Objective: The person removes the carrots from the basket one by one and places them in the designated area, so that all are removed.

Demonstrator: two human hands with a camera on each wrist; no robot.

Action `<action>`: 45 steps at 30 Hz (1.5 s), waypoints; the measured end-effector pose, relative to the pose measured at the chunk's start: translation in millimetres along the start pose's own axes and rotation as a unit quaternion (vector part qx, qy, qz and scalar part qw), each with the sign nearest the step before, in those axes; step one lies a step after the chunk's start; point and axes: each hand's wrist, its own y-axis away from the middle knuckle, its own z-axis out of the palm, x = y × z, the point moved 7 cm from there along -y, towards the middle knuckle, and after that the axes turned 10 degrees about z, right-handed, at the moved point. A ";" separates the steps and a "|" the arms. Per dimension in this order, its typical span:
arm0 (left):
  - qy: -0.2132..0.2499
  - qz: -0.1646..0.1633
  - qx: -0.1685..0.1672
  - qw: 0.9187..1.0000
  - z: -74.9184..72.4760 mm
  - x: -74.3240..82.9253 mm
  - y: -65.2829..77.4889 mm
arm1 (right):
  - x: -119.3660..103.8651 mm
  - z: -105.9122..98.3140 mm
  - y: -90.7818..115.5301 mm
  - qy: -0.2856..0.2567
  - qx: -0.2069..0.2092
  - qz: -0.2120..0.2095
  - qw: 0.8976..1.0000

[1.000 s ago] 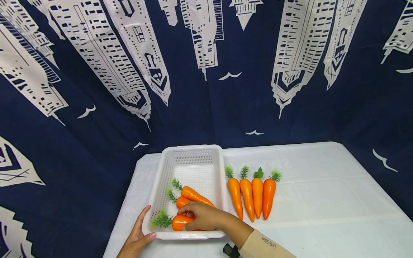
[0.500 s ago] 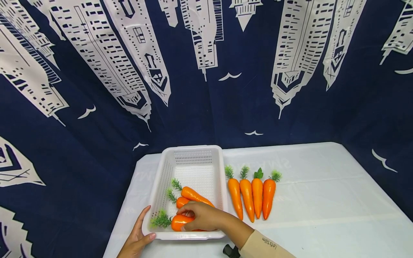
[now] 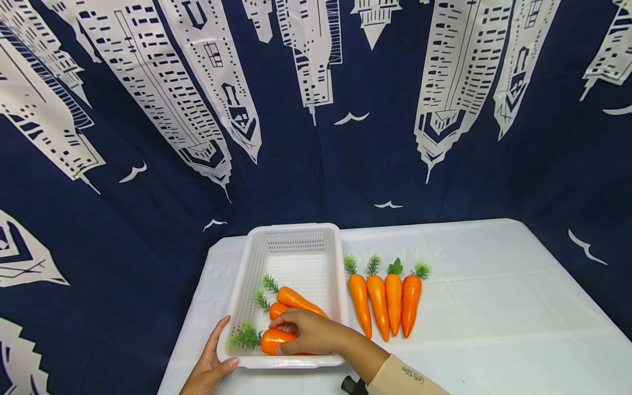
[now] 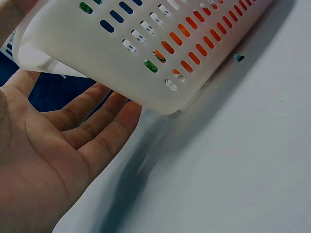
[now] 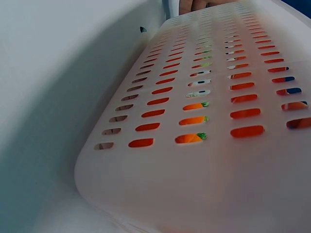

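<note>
A white perforated plastic basket (image 3: 286,361) stands at the left of the table. My left hand (image 3: 207,365) holds its near left corner, thumb at the front rim and other fingers along the left side. In the left wrist view the left-hand fingers (image 4: 119,128) reach beneath the rim. My right hand (image 3: 312,331) reaches inside and grips a thick orange carrot (image 3: 272,341) with a bushy green top, lying along the near wall. Just beyond lie two more carrots, an upper one (image 3: 301,300) and a lower one (image 3: 277,310) partly hidden by my hand.
To the right of the basket, several carrots (image 3: 393,302) lie side by side, tops pointing away. A black object (image 3: 353,385) shows under the right sleeve (image 3: 402,376). The white-covered table (image 3: 484,307) ends at a navy cloth (image 3: 321,164) printed with buildings.
The gripped carrot has shifted very slightly left inside the basket. Both hands keep nearly the same place, and the row of carrots on the table lies as before.
</note>
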 end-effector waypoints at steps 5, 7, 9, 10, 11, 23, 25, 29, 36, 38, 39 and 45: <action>-0.002 0.003 0.001 1.000 0.2 0.5 0.4 | -0.6 -0.7 0.3 -0.004 0.004 -0.004 1.000; -0.004 0.003 0.001 1.000 0.6 0.7 0.5 | -1.0 -0.8 0.5 -0.001 0.007 -0.008 1.000; -0.005 0.000 0.004 1.000 0.9 0.8 0.4 | -1.3 -1.2 0.8 0.003 0.012 -0.011 1.000; -0.006 -0.001 0.006 1.000 0.9 0.8 0.4 | -1.8 -1.3 1.1 0.001 0.014 -0.013 1.000; -0.009 -0.003 0.008 1.000 0.8 0.8 0.3 | -2.4 -1.6 1.4 0.001 0.017 -0.015 1.000; -0.038 -0.014 0.040 0.998 -0.5 1.5 0.7 | -4.8 -8.5 3.2 -0.008 0.054 -0.018 0.998; -0.034 -0.016 0.036 0.999 -0.7 1.2 1.0 | -4.7 -9.9 3.5 -0.014 0.059 -0.015 0.998; -0.014 -0.011 0.021 1.000 0.2 0.8 1.1 | -5.7 -13.0 5.3 -0.022 0.072 -0.015 0.997; -0.005 -0.013 0.017 1.000 0.6 -0.6 0.9 | -4.3 -22.2 8.2 -0.040 0.118 -0.018 0.992; -0.006 -0.015 0.018 1.000 0.6 -0.7 1.0 | -3.4 -24.7 9.1 -0.050 0.130 -0.019 0.990; -0.006 -0.016 0.017 1.000 0.7 -0.6 1.0 | -3.4 -25.8 9.5 -0.057 0.135 -0.021 0.989; -0.008 -0.007 0.011 1.000 1.3 1.3 0.3 | -3.0 -31.9 12.2 -0.105 0.156 -0.021 0.982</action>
